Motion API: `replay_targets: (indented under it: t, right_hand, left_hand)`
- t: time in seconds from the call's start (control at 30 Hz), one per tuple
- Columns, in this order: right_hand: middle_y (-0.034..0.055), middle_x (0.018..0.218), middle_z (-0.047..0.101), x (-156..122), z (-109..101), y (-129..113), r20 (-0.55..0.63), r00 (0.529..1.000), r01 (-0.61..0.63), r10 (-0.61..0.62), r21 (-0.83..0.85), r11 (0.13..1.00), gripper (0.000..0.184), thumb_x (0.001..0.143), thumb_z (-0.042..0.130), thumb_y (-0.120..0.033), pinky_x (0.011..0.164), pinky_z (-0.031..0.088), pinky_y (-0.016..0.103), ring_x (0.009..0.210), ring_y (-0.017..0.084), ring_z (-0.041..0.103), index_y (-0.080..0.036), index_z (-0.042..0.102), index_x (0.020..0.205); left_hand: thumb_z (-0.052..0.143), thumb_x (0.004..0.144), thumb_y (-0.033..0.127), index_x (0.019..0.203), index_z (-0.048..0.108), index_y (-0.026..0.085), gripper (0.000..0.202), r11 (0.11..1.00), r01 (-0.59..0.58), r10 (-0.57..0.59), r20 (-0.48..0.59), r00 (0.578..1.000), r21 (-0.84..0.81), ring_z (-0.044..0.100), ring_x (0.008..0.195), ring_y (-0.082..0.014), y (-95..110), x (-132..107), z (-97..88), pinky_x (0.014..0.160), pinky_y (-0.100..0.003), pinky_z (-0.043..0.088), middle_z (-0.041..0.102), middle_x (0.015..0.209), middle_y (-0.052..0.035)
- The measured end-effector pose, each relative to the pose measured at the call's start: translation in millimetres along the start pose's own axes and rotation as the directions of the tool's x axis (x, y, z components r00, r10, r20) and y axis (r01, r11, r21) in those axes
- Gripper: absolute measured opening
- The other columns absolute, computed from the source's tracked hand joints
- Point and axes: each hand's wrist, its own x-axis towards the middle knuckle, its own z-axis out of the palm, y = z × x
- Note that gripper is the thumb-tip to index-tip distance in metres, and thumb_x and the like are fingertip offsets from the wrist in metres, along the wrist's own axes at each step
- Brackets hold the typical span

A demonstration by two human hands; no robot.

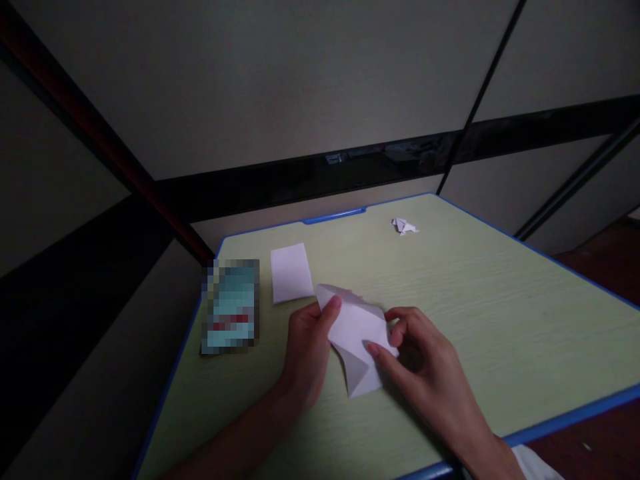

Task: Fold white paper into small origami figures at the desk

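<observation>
A partly folded sheet of white paper [356, 328] is held between both hands over the table, with creases and a raised flap at its lower edge. My left hand [309, 347] grips its left side, the thumb on top and the other fingers underneath, mostly hidden. On the right side, my right hand [425, 357] pinches the paper with the thumb on its face and the index finger curled at the edge. Left of the held sheet lies a stack or folded piece of white paper [291, 272]. Farther back sits a small folded paper figure [404, 226].
The pale wood-grain table [500, 300] has a blue rim and a blue handle [335, 216] at its far edge. A pixelated, greenish rectangular object [233, 307] lies on its left side. Behind stand light panels with a dark glossy band [300, 178].
</observation>
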Motion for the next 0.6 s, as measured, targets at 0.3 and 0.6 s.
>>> replay_targets:
  t: [0.3, 0.6]
  right_hand:
    - [-0.0046, 0.053, 0.041, -2.1, 3.4, 2.0, 0.133, 0.988, -0.088, 0.085, 0.016, 0.996, 0.02, 0.075, 0.052, -0.022, 0.04, 0.031, 0.023, 0.046, 0.012, 0.039, -0.022, 0.036, 0.063]
    - [0.0068, 0.086, 0.061, -4.8, 2.2, 5.8, 0.067, 0.988, -0.149, 0.14, 0.158, 0.976, 0.027, 0.076, 0.054, -0.023, 0.046, 0.043, 0.028, 0.057, 0.015, 0.055, -0.019, 0.053, 0.103]
  left_hand:
    - [0.061, 0.068, 0.03, 0.075, 0.061, 0.01, 0.021, 0.995, 0.047, -0.053, -0.066, 0.996, -0.09, 0.062, 0.069, -0.0177, 5.6, 1.2, 3.5, 0.063, -0.026, 0.044, 0.066, 0.063, -0.0041]
    - [0.063, 0.06, 0.013, 0.09, 0.055, 0.009, 0.031, 0.931, 0.052, -0.13, 0.195, 0.972, 0.362, 0.061, 0.074, -0.0201, 1.1, 3.1, -3.4, 0.065, -0.028, 0.045, 0.066, 0.082, -0.008]
